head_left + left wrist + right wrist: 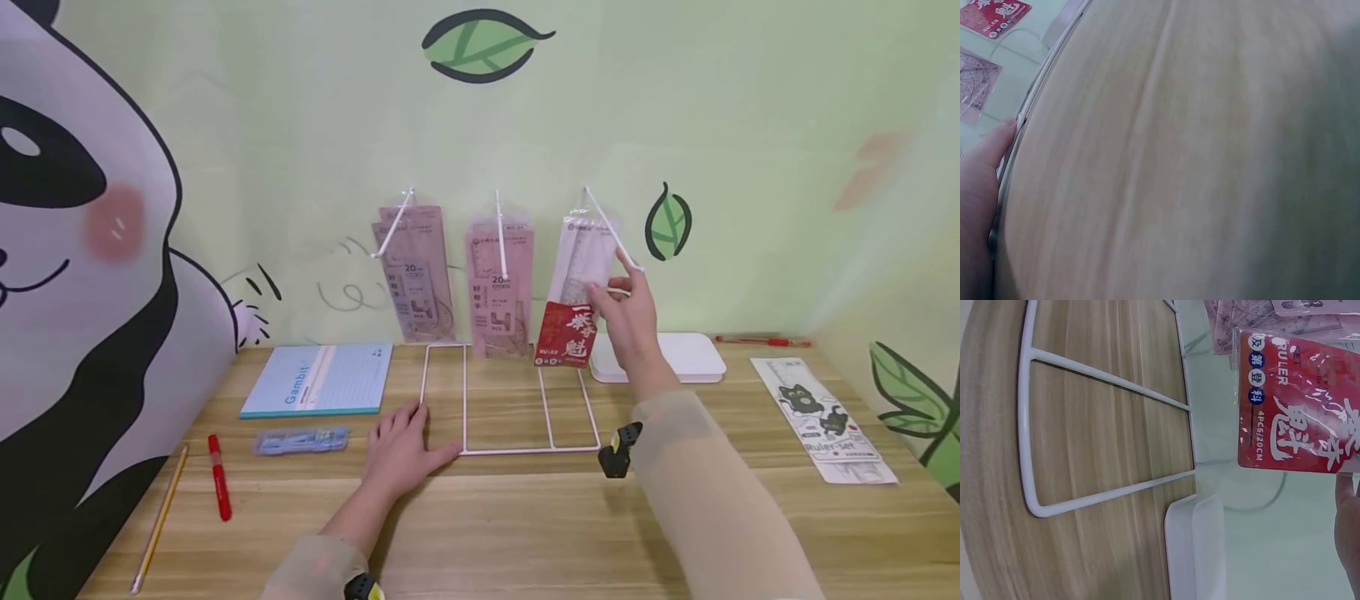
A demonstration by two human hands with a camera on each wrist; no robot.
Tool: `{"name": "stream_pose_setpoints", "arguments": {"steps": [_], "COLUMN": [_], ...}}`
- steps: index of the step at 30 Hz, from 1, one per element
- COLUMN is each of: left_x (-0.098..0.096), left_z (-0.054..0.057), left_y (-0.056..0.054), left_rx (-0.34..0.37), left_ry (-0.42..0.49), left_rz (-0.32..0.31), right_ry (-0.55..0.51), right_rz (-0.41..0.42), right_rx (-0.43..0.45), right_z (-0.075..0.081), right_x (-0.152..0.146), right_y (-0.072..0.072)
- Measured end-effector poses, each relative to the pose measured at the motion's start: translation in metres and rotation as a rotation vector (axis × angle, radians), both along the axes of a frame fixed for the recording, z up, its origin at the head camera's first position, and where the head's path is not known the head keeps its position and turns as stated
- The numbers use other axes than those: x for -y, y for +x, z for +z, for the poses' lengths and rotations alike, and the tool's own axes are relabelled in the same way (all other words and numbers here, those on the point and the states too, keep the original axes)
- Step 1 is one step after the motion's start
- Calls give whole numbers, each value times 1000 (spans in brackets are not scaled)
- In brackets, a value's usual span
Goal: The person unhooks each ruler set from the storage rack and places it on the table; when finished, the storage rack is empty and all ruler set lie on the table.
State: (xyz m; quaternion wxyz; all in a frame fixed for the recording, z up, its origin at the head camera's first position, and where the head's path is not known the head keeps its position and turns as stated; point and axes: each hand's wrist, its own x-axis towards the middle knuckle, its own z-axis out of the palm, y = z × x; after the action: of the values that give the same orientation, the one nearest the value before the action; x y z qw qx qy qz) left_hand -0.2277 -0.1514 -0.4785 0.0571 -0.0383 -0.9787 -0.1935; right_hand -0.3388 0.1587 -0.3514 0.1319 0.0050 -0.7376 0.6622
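Observation:
A red-and-white ruler set packet [567, 333] hangs, slightly tilted, by the right prong of a white wire display rack [508, 452]. My right hand [630, 312] holds the packet's right edge with the thumb, its forefinger reaching up close to the prong's tip. In the right wrist view the red lower part of the ruler set packet [1297, 403] shows large, while most of that hand is out of frame. My left hand [401, 450] rests on the front left corner of the rack's base, thumb spread. Pink ruler set packets hang on the middle prong [500, 250] and left prong [393, 223].
Behind my right hand lies a white case [686, 358], with a red pen [765, 341] beside it. A cat-print ruler set [821, 417] is at the right. On the left are a blue notebook [318, 379], a clear blue pack [302, 440], a red marker [219, 477] and a pencil [160, 518].

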Motion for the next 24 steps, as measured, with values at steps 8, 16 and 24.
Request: {"name": "stream_pose_setpoints", "arguments": {"steps": [8, 16, 24], "left_x": [0, -1, -1], "left_z": [-1, 0, 0], "left_y": [-1, 0, 0], "left_rx": [0, 16, 15], "left_ry": [-8, -8, -5], "left_rz": [5, 9, 0], "right_ry": [0, 19, 78], "right_rz": [-14, -36, -26], "right_rx": [-59, -46, -71], "right_z": [-7, -5, -5], "right_x": [-1, -6, -13], "right_y": [7, 19, 31]}}
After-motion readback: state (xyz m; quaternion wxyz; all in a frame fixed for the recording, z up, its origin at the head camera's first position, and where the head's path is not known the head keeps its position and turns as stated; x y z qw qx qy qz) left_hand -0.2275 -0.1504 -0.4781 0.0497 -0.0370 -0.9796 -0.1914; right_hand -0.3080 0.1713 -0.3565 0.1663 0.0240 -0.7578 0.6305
